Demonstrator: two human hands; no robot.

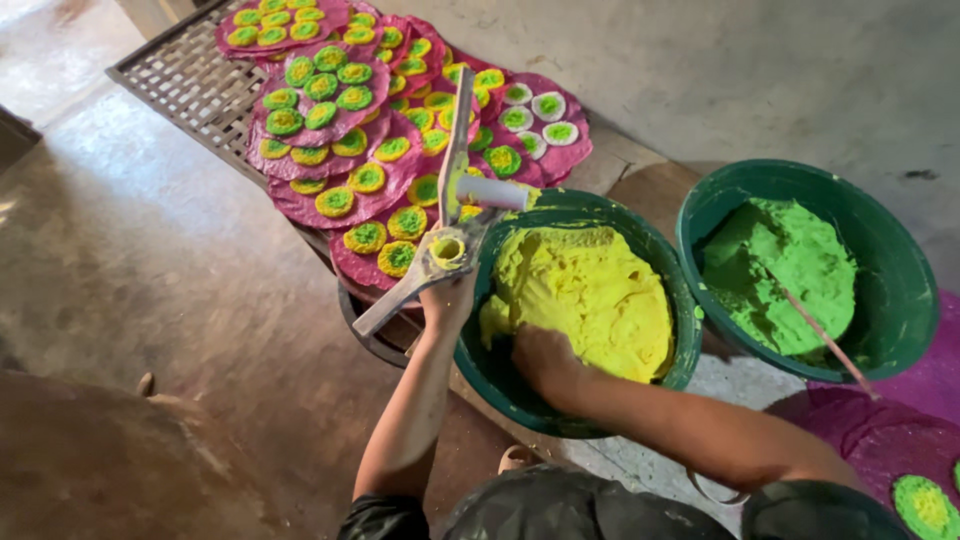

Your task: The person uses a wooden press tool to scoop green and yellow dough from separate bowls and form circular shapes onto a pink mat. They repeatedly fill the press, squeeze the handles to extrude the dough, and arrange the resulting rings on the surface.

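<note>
My left hand [447, 305] holds a metal hand press [447, 248] with long crossed handles and a small cup packed with yellow dough. It hovers just past the left rim of a dark green bowl [480, 372]. Inside that bowl lies a big mound of yellow dough [595, 295]. My right hand [545, 362] is down in the bowl at the near edge of the mound, fingers curled into the dough.
A second green bowl [905, 300] at the right holds green dough [790, 262] with a thin stick [825, 340] in it. Magenta sheets [335, 125] covered with yellow-and-green dough rounds lie stacked on a wire rack [185, 80]. More magenta sheets [900, 440] lie at the lower right.
</note>
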